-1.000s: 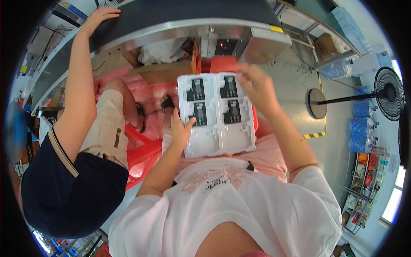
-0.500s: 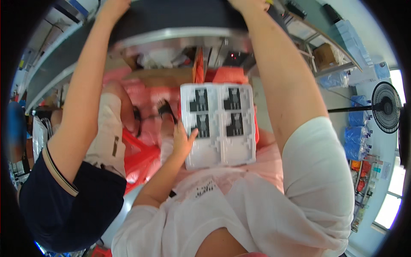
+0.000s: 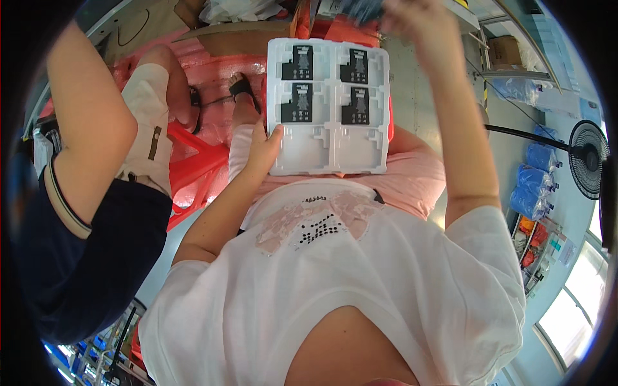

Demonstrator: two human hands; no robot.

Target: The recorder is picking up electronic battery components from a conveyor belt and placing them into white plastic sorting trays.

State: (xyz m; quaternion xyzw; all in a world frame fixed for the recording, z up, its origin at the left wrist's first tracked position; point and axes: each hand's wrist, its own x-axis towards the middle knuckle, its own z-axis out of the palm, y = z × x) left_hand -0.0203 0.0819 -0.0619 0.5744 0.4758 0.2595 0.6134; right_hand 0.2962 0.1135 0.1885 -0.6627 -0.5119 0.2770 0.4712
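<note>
A white plastic tray (image 3: 331,149) with two columns of moulded compartments rests on my lap. Flat black batteries, such as this one (image 3: 355,106), lie in its upper and middle compartments; the two nearest me hold none. My left hand (image 3: 262,149) grips the tray's left edge, thumb on top, with the other fingers mostly hidden underneath. Beyond the tray's far right corner, my right hand (image 3: 418,29) is raised and smeared by motion. At its fingertips is a blurred dark bluish piece (image 3: 364,9), apparently pinched, its kind not readable.
To my left sits a co-worker in a dark shirt, with a bent arm (image 3: 96,122). A red plastic stool (image 3: 199,157) and pink wrapping (image 3: 215,71) lie between us. On the right are a black fan (image 3: 587,159), a metal rack (image 3: 515,38) and blue-wrapped bottles (image 3: 533,190).
My right hand has come back from the dark work surface toward the tray, with a dark piece at its fingers. My view has tilted down toward me; my left hand still grips the tray.
</note>
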